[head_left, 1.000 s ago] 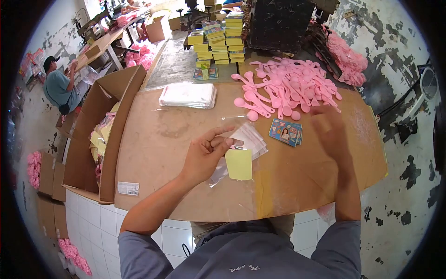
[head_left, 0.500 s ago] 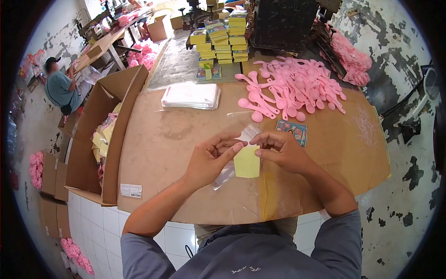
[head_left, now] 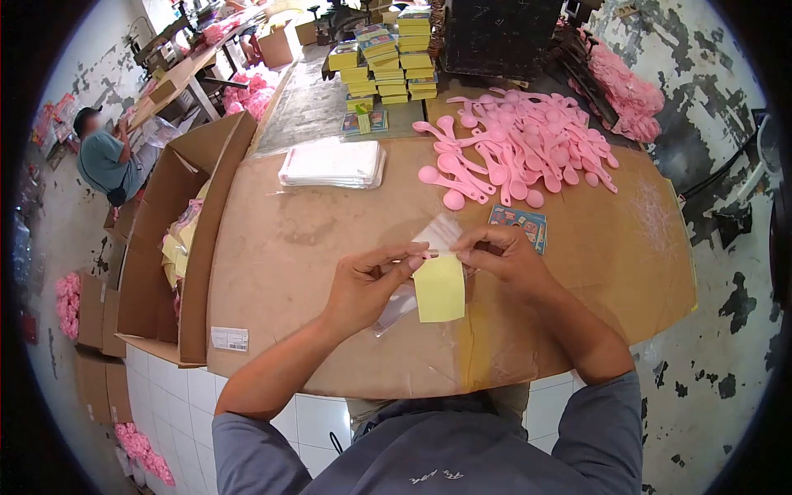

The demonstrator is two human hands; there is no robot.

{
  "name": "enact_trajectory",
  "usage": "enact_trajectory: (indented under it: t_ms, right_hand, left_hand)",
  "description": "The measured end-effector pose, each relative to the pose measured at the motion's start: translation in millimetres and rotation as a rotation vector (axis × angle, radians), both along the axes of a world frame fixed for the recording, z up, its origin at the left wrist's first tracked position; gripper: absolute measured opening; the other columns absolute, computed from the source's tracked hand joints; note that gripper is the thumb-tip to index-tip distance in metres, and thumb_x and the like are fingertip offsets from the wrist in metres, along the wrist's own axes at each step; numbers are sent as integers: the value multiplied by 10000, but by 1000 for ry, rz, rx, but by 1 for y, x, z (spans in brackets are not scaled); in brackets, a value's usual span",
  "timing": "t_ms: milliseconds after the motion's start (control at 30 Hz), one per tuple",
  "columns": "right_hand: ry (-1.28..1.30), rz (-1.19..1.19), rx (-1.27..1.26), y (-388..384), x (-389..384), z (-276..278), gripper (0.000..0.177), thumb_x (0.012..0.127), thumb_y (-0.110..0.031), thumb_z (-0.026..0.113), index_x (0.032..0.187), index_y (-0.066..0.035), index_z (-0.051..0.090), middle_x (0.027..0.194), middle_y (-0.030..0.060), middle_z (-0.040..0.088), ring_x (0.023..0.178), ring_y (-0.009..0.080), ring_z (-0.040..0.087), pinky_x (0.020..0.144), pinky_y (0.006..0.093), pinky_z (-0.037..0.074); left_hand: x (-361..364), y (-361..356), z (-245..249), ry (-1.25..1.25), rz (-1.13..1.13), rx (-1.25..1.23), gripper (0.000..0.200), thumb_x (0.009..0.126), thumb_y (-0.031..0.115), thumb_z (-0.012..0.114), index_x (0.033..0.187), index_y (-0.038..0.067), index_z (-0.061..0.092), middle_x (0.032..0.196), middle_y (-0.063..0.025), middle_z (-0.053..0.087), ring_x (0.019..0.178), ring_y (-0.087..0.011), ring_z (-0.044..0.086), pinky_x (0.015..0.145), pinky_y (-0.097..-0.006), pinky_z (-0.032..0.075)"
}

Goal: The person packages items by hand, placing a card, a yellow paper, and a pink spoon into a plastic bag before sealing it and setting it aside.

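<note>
Between my two hands is a clear plastic bag point(head_left: 441, 229) with whitish print on its upper part. A pale yellow card point(head_left: 440, 295) hangs below the fingers, apparently inside the bag. My left hand point(head_left: 367, 280) pinches the bag's left edge between thumb and fingers. On the other side my right hand point(head_left: 505, 257) is closed on the bag's right edge, just above the card. Another piece of clear plastic point(head_left: 398, 309) lies under my left fingers. Close beyond my right hand are several blue printed cards point(head_left: 528, 224).
A heap of pink spoons point(head_left: 528, 148) covers the back right of the cardboard-topped table point(head_left: 280, 272). Clear bags are stacked point(head_left: 332, 164) at back left, with yellow card stacks point(head_left: 384, 62) behind. An open carton point(head_left: 210, 247) borders the left. A person point(head_left: 107, 157) sits farther left.
Both hands now pinch the bag's top edge more closely, and its printed upper part lies more plainly in view. The yellow card shows slightly lower. The view has shifted a little.
</note>
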State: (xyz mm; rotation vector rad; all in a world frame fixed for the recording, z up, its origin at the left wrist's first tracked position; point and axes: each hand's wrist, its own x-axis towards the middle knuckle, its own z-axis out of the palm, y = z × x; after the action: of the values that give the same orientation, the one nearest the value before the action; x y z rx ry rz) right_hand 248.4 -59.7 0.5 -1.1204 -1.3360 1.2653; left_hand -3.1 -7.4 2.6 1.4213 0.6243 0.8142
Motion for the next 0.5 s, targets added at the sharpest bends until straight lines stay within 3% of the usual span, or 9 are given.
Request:
enact_trajectory:
  t_ms: [267,367,500]
  right_hand:
    - [-47,-10,43,-3,-1,4,156,987,-48,634,1082,-2,748,910,-1,716,794,57,637,731,240,510]
    - [11,27,-6,-3,2,6,154,985,-76,654,1081,2,746,919,-1,719,808,56,646,733,240,514]
    - [-35,-5,-26,-6,-2,6,162,964,-93,706,1082,16,731,929,19,726,839,68,668,753,240,529]
  left_hand:
    - [-6,6,-1,-1,-70,73,264,1052,124,609,1225,-52,703,1150,-116,751,1012,-148,708,879,-302,596]
    - [-7,7,5,-113,-124,-117,282,1062,155,594,1211,-54,711,1144,-121,753,1012,-151,711,867,-306,596]
    - [-4,7,1,-2,-75,-103,277,1057,154,602,1200,-55,714,1132,-121,753,987,-143,712,853,-297,593]
